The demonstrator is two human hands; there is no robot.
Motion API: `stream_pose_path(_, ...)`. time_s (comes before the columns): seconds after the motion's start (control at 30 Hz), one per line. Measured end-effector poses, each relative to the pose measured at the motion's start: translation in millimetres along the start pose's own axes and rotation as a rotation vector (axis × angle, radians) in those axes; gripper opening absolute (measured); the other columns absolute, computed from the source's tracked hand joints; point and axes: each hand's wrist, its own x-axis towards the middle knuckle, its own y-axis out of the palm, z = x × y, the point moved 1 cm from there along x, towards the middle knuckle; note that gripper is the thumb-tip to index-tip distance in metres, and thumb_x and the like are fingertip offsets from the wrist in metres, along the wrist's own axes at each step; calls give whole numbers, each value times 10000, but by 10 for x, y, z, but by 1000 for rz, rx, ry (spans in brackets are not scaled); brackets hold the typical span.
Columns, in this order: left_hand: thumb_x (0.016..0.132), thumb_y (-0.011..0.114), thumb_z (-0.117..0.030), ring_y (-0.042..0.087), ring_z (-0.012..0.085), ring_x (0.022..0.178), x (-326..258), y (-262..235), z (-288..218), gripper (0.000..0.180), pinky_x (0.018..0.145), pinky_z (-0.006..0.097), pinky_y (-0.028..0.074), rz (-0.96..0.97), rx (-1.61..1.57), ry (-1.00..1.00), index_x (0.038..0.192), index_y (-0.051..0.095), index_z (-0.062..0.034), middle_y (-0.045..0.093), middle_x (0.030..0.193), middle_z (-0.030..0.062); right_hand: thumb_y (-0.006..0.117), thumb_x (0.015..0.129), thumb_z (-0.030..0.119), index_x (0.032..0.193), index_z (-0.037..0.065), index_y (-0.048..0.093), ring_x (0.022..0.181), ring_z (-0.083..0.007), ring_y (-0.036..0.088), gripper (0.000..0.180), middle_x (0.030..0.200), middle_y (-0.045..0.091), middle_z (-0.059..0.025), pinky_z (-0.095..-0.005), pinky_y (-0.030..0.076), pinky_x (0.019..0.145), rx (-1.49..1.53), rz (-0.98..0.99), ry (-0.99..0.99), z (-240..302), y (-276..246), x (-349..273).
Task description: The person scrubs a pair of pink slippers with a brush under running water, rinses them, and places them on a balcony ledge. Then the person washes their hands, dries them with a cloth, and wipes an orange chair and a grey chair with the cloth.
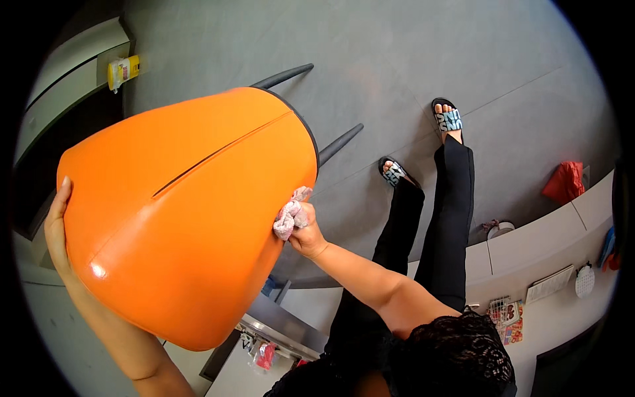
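Note:
A large glossy orange chair shell with a dark slit fills the left and middle of the view, tipped up, its dark legs pointing away over the floor. My left hand grips the shell's left edge, fingers curled around the rim. My right hand presses a crumpled pink and white cloth against the shell's right side.
Grey tiled floor lies beyond the chair. My legs in black trousers and patterned sandals stand to the right. A white counter with papers and small items curves along the lower right; a red bag sits on the floor beside it.

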Motion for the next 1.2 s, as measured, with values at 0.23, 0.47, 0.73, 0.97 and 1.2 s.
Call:
stream_pose_path(0.23,928,579,-173,678,243,880,197,-109,-38,295,794,335,558,99,-61,-29,1111,585,59,670,1034,166,541,903,161,982,10,634,809,-329,609,194,833,634,-175,-427,456,712,-496,-649,573,-1227,-772,219)
stream_pose_path(0.47,928,576,-185,681,232,825,165,-112,-25,286,742,332,567,150,-51,-27,1101,587,42,669,996,159,532,924,70,1237,30,588,1129,-407,507,320,1230,474,-262,-413,397,982,-558,-337,1,833,701,-58)
stream_pose_path(0.73,927,609,-261,666,200,829,343,-217,107,291,754,312,540,119,-132,136,1064,612,-5,668,987,106,589,821,-19,1022,24,659,944,-348,555,217,1024,625,-170,-424,437,792,-733,198,-711,2014,1677,1017)
stream_pose_path(0.97,943,584,-311,602,157,962,144,-38,18,436,852,297,468,-25,-108,181,1208,570,35,630,1076,91,559,862,-12,1081,88,653,939,-388,558,258,1074,583,-213,-443,445,848,-566,199,-557,1859,1471,877)
stream_pose_path(1.2,930,553,-315,558,212,1107,-30,-28,-134,481,950,333,420,-102,1,181,1264,524,30,595,1176,133,591,830,-40,1158,43,611,1093,-322,553,339,1143,587,-161,-400,394,988,-223,366,0,2314,1794,26)
